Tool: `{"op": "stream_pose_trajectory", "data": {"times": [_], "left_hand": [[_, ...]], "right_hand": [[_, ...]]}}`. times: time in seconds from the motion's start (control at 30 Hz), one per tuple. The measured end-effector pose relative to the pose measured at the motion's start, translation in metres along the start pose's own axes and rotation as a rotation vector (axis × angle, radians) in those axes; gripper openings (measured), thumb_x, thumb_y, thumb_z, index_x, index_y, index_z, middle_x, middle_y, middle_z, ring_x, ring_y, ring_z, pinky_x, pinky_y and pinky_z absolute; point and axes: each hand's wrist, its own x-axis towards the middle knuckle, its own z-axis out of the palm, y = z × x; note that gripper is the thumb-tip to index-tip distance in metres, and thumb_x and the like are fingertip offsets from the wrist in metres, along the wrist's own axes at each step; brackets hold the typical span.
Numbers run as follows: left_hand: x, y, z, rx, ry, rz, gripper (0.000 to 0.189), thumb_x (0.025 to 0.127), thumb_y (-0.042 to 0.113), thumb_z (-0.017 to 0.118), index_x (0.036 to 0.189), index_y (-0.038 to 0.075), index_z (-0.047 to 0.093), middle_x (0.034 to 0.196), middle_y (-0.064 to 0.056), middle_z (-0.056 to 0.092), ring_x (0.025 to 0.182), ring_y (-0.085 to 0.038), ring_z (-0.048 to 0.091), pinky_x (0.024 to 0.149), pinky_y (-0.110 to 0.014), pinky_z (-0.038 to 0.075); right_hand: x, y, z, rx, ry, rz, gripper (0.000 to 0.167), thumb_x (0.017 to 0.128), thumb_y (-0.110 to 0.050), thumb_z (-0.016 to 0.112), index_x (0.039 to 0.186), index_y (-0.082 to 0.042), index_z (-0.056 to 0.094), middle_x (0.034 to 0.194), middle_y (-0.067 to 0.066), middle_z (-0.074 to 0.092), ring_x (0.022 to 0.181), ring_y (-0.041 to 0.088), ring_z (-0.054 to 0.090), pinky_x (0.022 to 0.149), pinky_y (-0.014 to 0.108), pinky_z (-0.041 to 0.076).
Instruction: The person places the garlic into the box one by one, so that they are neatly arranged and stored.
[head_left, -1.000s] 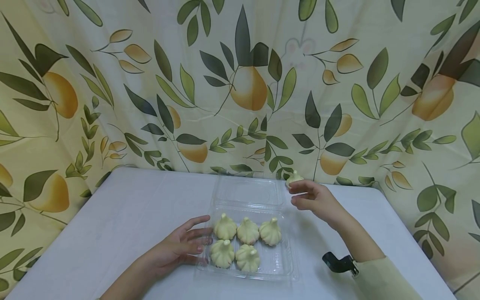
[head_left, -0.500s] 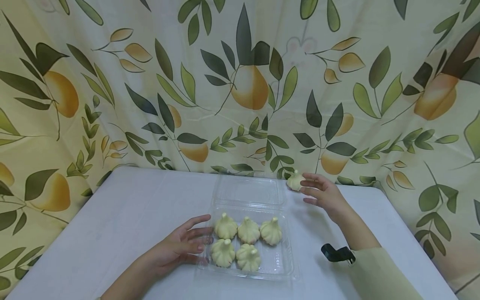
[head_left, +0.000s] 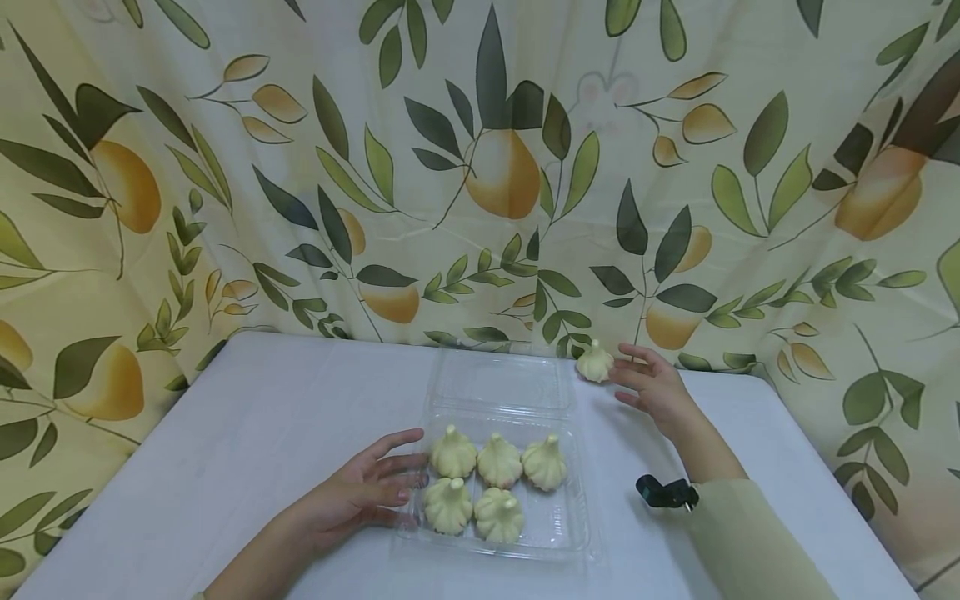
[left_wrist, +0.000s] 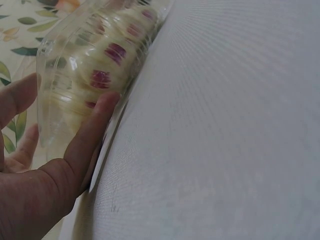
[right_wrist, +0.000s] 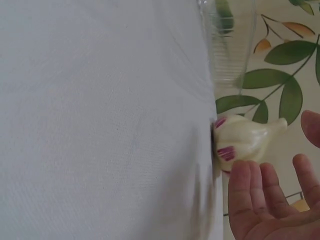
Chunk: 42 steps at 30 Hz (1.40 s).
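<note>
A clear plastic clamshell box [head_left: 555, 525] lies with its lid folded back on the table, several cream garlic bulbs [head_left: 498, 461] standing stem-up inside it. My left hand [head_left: 367, 487] rests against the box's left side, fingers spread and nearly straight. In the left wrist view the thumb [left_wrist: 95, 125] lies along the box wall, and purple patches show on the bulbs inside. One more garlic bulb [head_left: 595, 363] stands on the table near the back edge, right of the lid. Right at its side is my right hand [head_left: 652, 392], fingers loosely extended, holding nothing.
The box's open lid [head_left: 501, 383] reaches toward the back edge of the white-covered table [head_left: 315, 392]. Behind the table hangs a fruit-and-leaf patterned curtain [head_left: 360, 167]. A black device [head_left: 666, 492] juts out at the right sleeve.
My right hand has drawn back a little to the right, uncovering the single garlic bulb, which stays at the back of the table. The left hand keeps its place at the box.
</note>
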Motion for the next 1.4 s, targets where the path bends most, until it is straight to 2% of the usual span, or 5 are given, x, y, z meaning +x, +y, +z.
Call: {"op": "stream_pose_trajectory", "data": {"times": [0.23,0.5,0.77,0.97,1.4], "left_hand": [[0.0,0.0,0.0,-0.012,-0.003,0.002,0.081,0.093,-0.001,0.061,0.159,0.017,0.018,0.159,-0.023,0.027,0.139,-0.035,0.042,0.095,-0.055,0.052],[-0.001,0.001,0.001,-0.01,-0.008,0.006,0.08,0.093,-0.001,0.061,0.159,0.016,0.018,0.16,-0.024,0.025,0.139,-0.036,0.042,0.095,-0.055,0.051],[-0.001,0.001,0.0,-0.006,-0.013,0.012,0.08,0.094,0.0,0.061,0.159,0.015,0.017,0.16,-0.025,0.024,0.139,-0.036,0.042,0.095,-0.055,0.051],[-0.001,0.002,0.001,-0.005,-0.014,0.012,0.08,0.094,0.0,0.061,0.159,0.016,0.018,0.16,-0.024,0.025,0.139,-0.035,0.042,0.095,-0.054,0.052],[0.0,0.001,0.0,0.005,-0.009,0.007,0.08,0.094,-0.001,0.06,0.159,0.016,0.017,0.16,-0.024,0.025,0.139,-0.036,0.043,0.095,-0.055,0.052]], "right_hand": [[0.007,0.007,-0.003,0.024,0.011,0.03,0.071,0.098,-0.02,0.063,0.157,-0.009,0.025,0.156,0.021,0.032,0.111,0.012,0.059,0.1,0.035,0.051],[0.015,0.01,-0.002,0.001,0.037,0.053,0.074,0.096,-0.022,0.066,0.157,-0.01,0.027,0.157,0.022,0.032,0.113,0.02,0.058,0.092,0.034,0.056],[0.023,0.01,0.001,-0.015,0.015,0.088,0.076,0.097,-0.023,0.065,0.159,-0.014,0.022,0.161,0.02,0.026,0.129,0.029,0.049,0.1,0.037,0.051],[0.029,0.009,0.005,-0.047,0.039,0.118,0.077,0.094,-0.023,0.067,0.159,-0.015,0.025,0.162,0.019,0.026,0.122,0.022,0.051,0.091,0.03,0.053],[0.042,0.01,0.014,-0.188,0.064,0.096,0.081,0.091,-0.03,0.073,0.158,-0.019,0.03,0.159,0.023,0.03,0.117,0.028,0.047,0.076,0.029,0.049]]}}
